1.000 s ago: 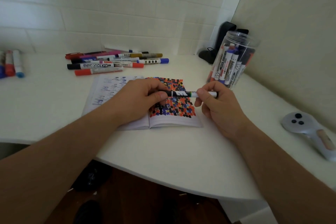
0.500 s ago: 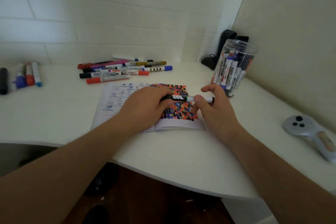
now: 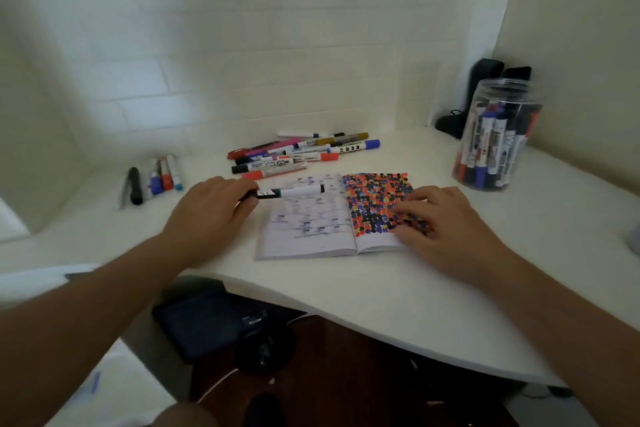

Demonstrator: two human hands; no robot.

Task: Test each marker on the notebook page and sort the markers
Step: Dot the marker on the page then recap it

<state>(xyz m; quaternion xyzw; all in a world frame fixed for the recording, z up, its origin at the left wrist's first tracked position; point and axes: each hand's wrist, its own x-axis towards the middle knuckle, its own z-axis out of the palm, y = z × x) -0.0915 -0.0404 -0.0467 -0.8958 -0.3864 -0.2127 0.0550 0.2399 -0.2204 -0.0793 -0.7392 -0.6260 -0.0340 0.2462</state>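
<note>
Over the notebook [image 3: 311,218], right hand [image 3: 440,222] has released the marker [image 3: 294,191], left hand [image 3: 211,208] fingers holding it.

I see a white-barrelled marker with a black cap end [image 3: 291,191] lying nearly level above the left page of the open paper notebook [image 3: 308,218]. Its right page is crowded with orange, blue and black dabs. Behind it lies a loose heap of capped markers [image 3: 301,152], a smaller row [image 3: 156,180] sits far left, and a clear plastic jar of upright markers [image 3: 495,142] stands right.

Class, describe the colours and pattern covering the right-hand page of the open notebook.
In the head view, the right-hand page is densely covered with small orange-red, black and blue-purple blotches.
</note>
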